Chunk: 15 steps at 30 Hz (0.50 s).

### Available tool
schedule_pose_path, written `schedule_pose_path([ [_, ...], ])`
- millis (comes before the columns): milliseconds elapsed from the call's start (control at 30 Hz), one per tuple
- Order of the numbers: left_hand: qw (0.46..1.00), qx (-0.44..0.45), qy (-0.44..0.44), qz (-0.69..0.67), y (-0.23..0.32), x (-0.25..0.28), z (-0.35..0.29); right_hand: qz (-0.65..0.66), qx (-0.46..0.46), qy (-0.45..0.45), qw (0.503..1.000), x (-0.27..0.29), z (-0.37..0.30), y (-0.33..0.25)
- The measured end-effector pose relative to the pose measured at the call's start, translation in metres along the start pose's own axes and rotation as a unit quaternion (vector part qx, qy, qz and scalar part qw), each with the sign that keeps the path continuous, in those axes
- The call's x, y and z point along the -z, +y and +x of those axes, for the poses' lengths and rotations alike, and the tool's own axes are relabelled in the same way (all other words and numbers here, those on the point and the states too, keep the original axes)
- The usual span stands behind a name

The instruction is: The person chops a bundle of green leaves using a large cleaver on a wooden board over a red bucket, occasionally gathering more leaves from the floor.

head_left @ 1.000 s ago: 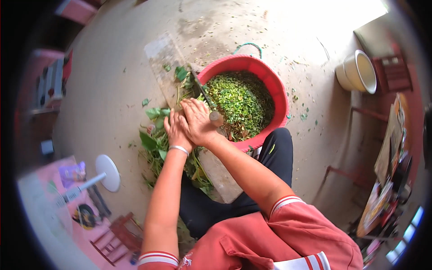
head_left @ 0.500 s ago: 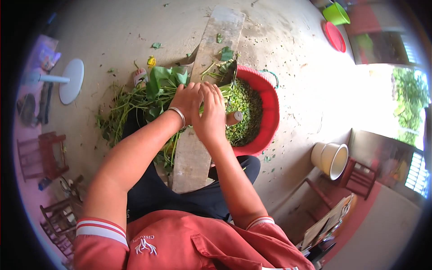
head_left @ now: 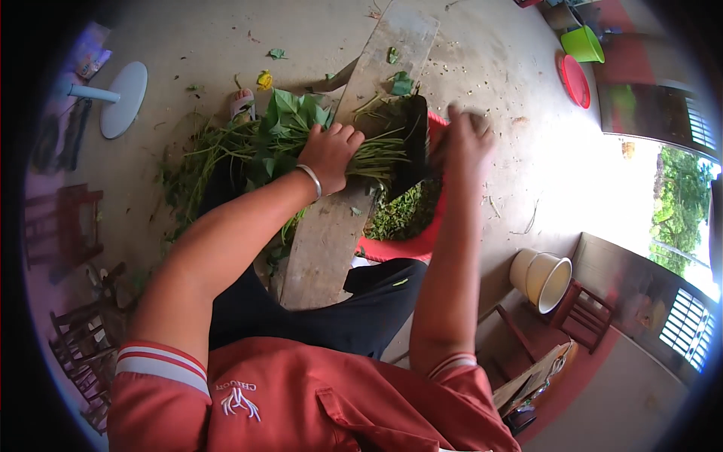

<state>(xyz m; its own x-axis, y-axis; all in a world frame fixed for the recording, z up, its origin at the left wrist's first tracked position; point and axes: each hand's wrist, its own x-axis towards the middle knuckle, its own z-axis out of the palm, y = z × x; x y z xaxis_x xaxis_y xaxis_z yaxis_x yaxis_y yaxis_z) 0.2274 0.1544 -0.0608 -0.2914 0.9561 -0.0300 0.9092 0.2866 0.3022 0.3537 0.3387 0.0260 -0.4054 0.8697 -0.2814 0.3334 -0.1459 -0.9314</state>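
Left hand (head_left: 331, 154) first: fingers are curled over the bunch of greens (head_left: 290, 120), grasping it and pressing it onto the wooden plank (head_left: 324, 252). Good spot imo. The stem ends (head_left: 384, 151) poke past the hand toward the red basin (head_left: 410, 247), and the leafy part trails off to the other side.

Right hand (head_left: 471, 139) is blurry, but it looks closed around the handle of the wide dark knife (head_left: 413, 139), blade just past the stem ends on the basin side. Can't tell if the edge touches anything.

My tips: keep those left fingertips tucked back and feed the bunch out a little at a time, so the blade never lands near knuckles. Squeeze the stems tight, loose ones will probably splay and cut uneven. Slice right at the plank's edge so the chopped bits (head_left: 403, 213) drop into the basin, not the floor (head_left: 497, 83).
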Motion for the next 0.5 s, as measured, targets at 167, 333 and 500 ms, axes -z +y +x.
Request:
schedule_pose_path([
  [167, 0.995, -0.095, 0.018, 0.010, 0.000, -0.002, -0.017, 0.139, 0.015, -0.176, 0.974, 0.011, 0.097, -0.073],
  [333, 0.998, -0.054, 0.044, 0.011, 0.004, -0.004, 0.001, 0.032, 0.084, -0.217, 0.972, 0.012, 0.158, -0.064],
  [500, 0.998, 0.003, -0.007, 0.070, 0.009, -0.008, 0.016, -0.004, 0.127, -0.059, 0.990, -0.003, 0.075, -0.058],
])
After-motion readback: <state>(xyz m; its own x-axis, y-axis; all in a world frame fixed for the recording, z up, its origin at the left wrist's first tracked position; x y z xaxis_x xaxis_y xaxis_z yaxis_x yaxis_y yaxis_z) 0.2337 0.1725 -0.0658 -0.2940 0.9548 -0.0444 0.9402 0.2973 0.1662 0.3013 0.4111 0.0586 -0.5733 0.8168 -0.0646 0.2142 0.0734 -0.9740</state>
